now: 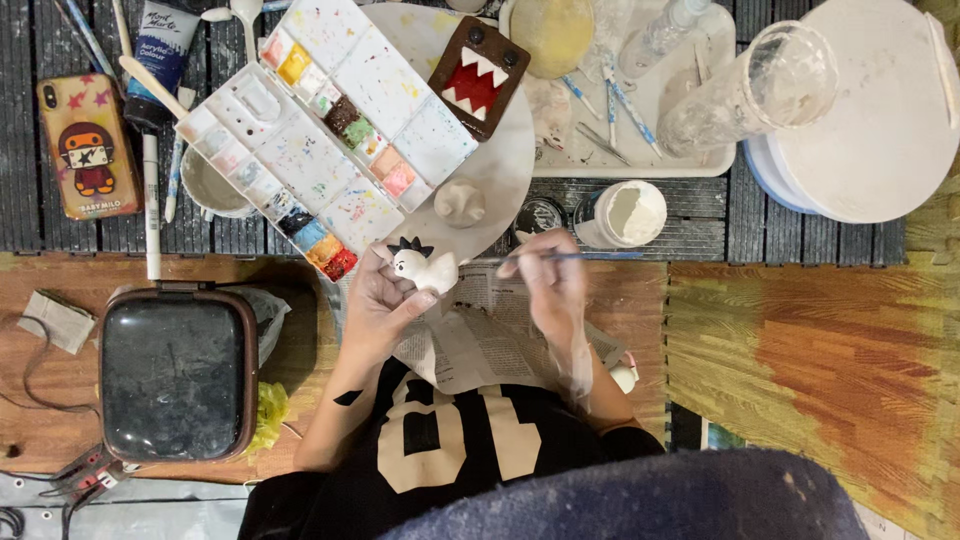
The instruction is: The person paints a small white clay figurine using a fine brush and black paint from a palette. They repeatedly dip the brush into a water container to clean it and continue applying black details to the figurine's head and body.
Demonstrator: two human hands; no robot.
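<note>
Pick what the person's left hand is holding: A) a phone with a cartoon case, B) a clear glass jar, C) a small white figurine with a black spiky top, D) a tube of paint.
C: the left hand grips a small white figurine with a black spiky top, while the right hand holds a thin brush over newspaper.

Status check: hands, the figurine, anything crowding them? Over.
Left hand grips white figurine with black spikes. Right hand holds thin brush, tip toward figurine. Paint palette close above; newspaper beneath. Nothing between them.
</note>
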